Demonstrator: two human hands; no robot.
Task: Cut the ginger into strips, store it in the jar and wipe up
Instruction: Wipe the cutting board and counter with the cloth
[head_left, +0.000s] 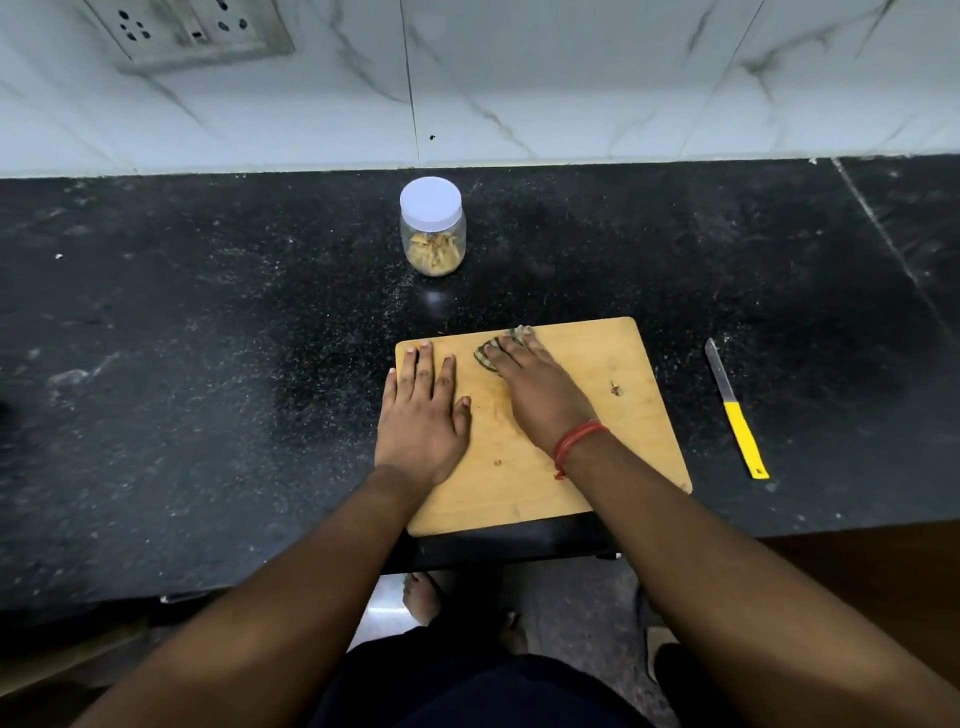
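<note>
A wooden cutting board (571, 467) is set on the black speckled counter (208, 389) near its front edge. The left hand (423, 410) is laid flat on the board's left edge, fingers straight, nothing held. The right hand (540, 387) is spread flat at the board's far side, pressing down on a small greyish-green cloth or scrub pad (491, 353); which of the two cannot be told. A red thread band (574, 441) is worn on the right wrist. Two ginger scraps (616, 388) are left on the board, right of and behind the right hand. The clear jar (432, 244), white lid on, is stood well beyond both hands, ginger strips (434, 252) seen inside. A yellow-handled knife (735, 410) is laid on the counter right of the board, apart from it.
</note>
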